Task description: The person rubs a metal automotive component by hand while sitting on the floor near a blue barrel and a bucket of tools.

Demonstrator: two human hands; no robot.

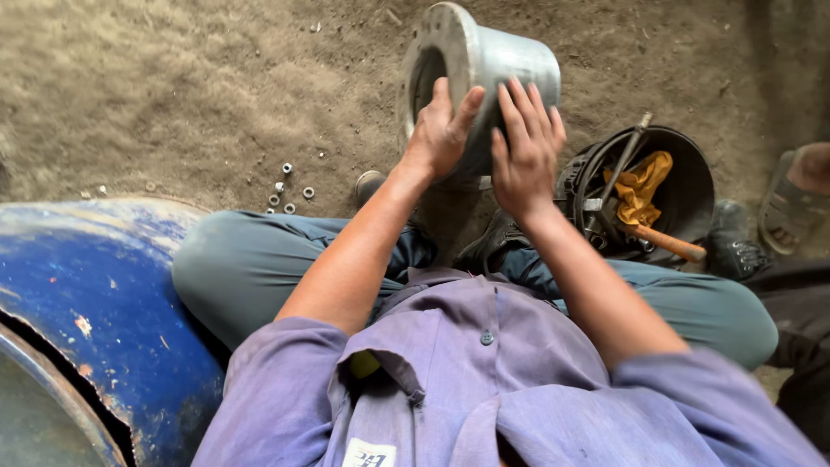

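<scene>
A large grey metal drum-shaped part with a wide flange and a round opening stands tilted on its side on the dirt ground in front of my crossed legs. My left hand grips its flange edge, thumb and fingers wrapped over the rim. My right hand lies flat on the part's curved side wall, fingers spread.
Several small nuts and washers lie on the dirt to the left. A black tub at right holds a wooden-handled hammer, a yellow rag and cables. A dented blue metal panel is at lower left. Another person's sandalled foot is at far right.
</scene>
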